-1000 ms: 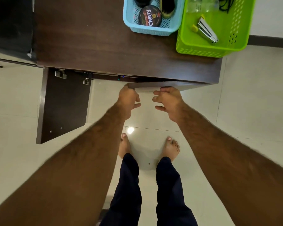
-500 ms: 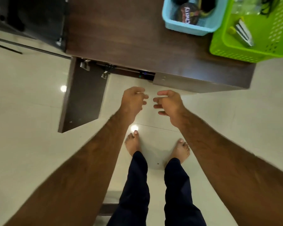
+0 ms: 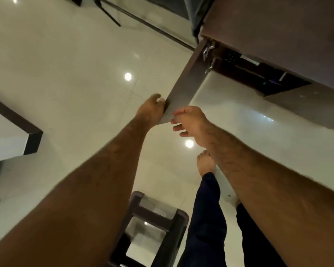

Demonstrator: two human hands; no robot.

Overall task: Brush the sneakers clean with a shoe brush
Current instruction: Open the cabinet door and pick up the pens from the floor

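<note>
While the left hand (image 3: 152, 109) curls its fingers round the free edge of the open cabinet door (image 3: 185, 87), the right hand (image 3: 191, 122) sits just beside it at centre frame. Its fingers (image 3: 178, 121) are loosely bent and spread, holding nothing. The fingertips reach the door's lower corner, though I cannot tell if they touch it. The door swings out from the dark wooden cabinet (image 3: 278, 26) in the upper right, its metal hinges (image 3: 207, 52) showing. A second door (image 3: 307, 105) stands ajar at the right edge. Below, a bare foot (image 3: 205, 162) stands on the glossy tiled floor (image 3: 66, 74), and a dark stool (image 3: 162, 218) sits at bottom centre. Neither the sneakers nor the shoe brush shows from this angle, so their place cannot be told.
</note>
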